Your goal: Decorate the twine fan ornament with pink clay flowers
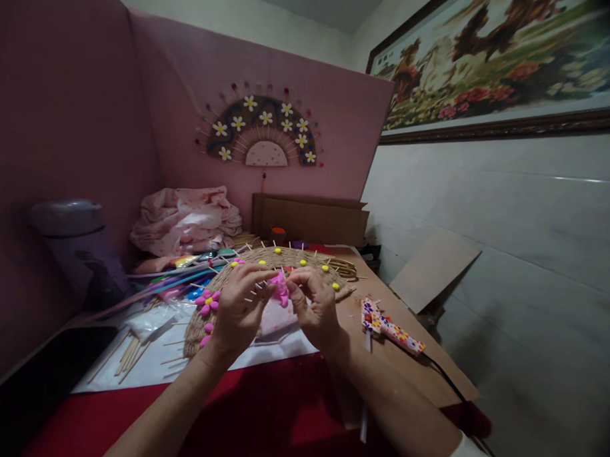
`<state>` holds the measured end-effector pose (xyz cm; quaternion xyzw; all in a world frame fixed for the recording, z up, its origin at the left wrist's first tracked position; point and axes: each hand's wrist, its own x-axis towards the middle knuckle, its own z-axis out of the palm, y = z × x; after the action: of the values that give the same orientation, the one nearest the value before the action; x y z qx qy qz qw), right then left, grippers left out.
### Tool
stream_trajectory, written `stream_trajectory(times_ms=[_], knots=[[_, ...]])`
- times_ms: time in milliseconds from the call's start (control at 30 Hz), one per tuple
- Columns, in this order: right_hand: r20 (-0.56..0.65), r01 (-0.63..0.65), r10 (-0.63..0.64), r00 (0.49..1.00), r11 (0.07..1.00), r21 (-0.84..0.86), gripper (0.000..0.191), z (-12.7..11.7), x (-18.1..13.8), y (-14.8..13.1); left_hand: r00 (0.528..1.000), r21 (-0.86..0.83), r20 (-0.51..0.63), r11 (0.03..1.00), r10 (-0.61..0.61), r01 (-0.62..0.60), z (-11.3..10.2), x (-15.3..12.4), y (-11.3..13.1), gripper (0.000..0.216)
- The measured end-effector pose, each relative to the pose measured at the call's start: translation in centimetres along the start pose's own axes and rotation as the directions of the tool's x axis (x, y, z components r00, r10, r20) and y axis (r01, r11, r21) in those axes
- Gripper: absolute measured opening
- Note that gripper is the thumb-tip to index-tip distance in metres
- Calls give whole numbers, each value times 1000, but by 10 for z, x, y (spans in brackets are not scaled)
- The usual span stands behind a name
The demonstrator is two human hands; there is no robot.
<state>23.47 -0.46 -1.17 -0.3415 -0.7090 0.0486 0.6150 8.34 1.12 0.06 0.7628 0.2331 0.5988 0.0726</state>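
Between my two hands a lump of bright pink modelling clay is held up above a fan-shaped piece. My left hand has thumb and fingers bent in against the clay's left side. On the other side, my right hand pinches it between thumb and fingers. Beneath them lies the twine-wrapped fan, partly hidden by my hands, with thin sticks poking out from its edge. Yellow dots sit along its arc, and a pink flower with a yellow centre lies on its left part.
A glue gun in floral covering rests on cardboard at right, its cord trailing off. Wooden sticks and a plastic bag lie left, near a large tumbler. A finished flowered fan hangs on the pink panel behind.
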Motion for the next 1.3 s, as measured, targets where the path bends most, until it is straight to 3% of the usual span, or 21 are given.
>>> stream_trajectory(times_ms=[167,400,600,733,1300], knots=[[9,28,-28,1000,1000,-6,5,-1,-1,1,994,6,86,998,-68,68,2,2,3,5],[8,4,-4,1000,1000,-2,8,-1,0,0,968,-56,189,982,-166,179,-1,3,3,12],[41,-47,46,998,999,23,7,-2,1,0,910,-126,285,930,-300,346,-2,5,-1,15],[75,-84,81,994,996,41,8,-2,2,0,893,-97,302,922,-332,376,-2,5,-2,20],[81,-103,100,992,994,24,11,-1,2,1,822,-293,312,775,-476,560,-3,7,3,23]])
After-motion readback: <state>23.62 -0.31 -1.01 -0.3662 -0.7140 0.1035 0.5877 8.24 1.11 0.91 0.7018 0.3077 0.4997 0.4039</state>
